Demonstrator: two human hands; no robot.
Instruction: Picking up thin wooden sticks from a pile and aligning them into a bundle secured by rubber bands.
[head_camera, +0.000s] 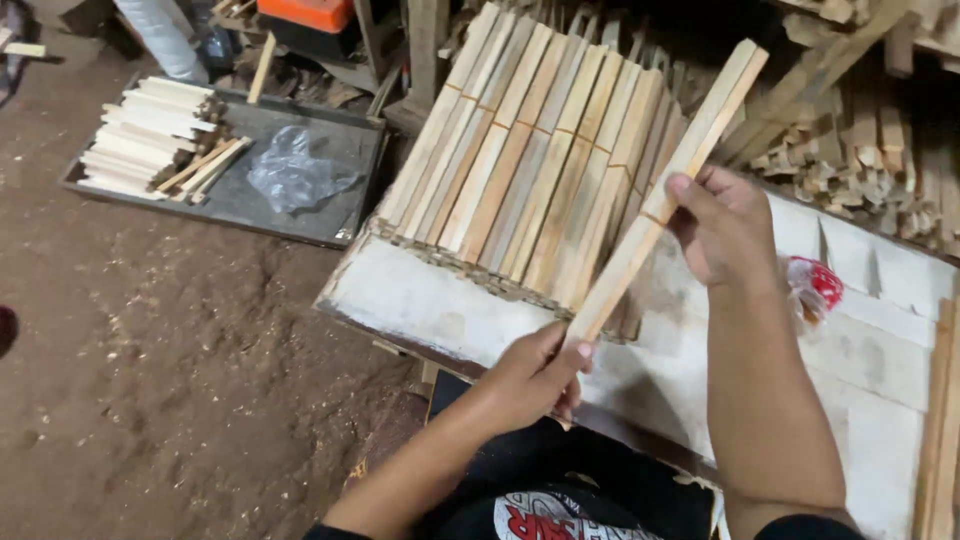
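Note:
I hold one long pale wooden slat slanted above a white board. My left hand pinches its near lower end. My right hand grips it around the middle, thumb on top. Its far end points up and to the right. Just behind it lies a leaning row of several similar slats, side by side, with their near ends resting on the board.
A dark flat tray on the dirt floor at left holds a stack of pale slats and a crumpled clear plastic bag. Piled wood offcuts fill the right back. A red and white bag lies by my right wrist.

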